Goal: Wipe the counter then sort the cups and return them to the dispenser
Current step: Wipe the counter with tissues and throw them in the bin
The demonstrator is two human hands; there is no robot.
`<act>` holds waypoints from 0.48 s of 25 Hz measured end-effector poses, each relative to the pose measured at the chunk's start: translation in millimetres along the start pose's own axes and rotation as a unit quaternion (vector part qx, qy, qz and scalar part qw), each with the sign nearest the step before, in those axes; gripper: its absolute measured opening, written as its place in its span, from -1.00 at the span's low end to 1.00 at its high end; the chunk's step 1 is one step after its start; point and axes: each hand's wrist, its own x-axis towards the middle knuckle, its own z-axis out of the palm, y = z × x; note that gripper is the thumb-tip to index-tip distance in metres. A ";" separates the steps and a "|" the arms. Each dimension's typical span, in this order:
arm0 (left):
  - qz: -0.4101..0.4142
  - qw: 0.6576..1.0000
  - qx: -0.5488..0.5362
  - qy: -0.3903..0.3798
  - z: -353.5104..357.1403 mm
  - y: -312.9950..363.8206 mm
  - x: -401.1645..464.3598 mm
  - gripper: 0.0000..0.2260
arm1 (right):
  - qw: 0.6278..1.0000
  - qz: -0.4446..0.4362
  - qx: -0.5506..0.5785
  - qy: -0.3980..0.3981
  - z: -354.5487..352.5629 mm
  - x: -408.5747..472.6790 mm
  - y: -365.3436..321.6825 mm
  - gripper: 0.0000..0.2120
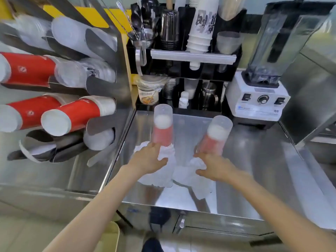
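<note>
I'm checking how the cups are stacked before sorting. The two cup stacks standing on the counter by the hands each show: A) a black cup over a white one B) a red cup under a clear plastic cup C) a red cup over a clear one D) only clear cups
B: in both the left stack and the right stack, a translucent plastic cup sits upside down over a red cup with a white base.

The steel counter [254,160] carries a crumpled white cloth [181,175], two upside-down cup stacks [162,124] [214,135] and a white blender [258,99].

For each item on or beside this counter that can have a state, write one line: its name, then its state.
Left cup stack: upside down, upright, left hand at its base.
Right cup stack: upside down, tilted, right hand at its base.
White cloth: crumpled on counter.
Blender jar: on its base, looks empty.
Wall dispenser: holds red and clear cups.
</note>
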 end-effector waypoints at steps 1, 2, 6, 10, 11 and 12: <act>-0.006 1.000 0.001 -0.014 5.8 -1.3 4.3 -0.47 | 1.000 0.008 -0.002 -0.006 3.2 2.7 -0.9 -0.46; -0.007 1.000 0.003 -0.028 12.3 -3.9 10.3 -0.44 | 1.000 0.013 0.002 -0.007 8.6 8.2 1.2 -0.45; -0.024 0.995 0.059 -0.075 46.4 -11.4 26.4 -0.38 | 1.000 0.024 -0.013 -0.008 37.0 20.2 5.4 -0.43; -0.060 0.991 0.100 -0.067 70.3 -22.9 40.1 -0.33 | 0.999 0.034 -0.010 -0.021 54.0 34.0 8.1 -0.35; -0.066 0.990 0.102 -0.069 75.1 -26.0 42.1 -0.31 | 0.999 0.038 -0.014 -0.027 57.8 36.9 9.2 -0.35; -0.071 0.990 0.099 -0.071 78.9 -28.9 43.3 -0.30 | 0.999 0.041 -0.019 -0.029 60.7 39.1 9.8 -0.34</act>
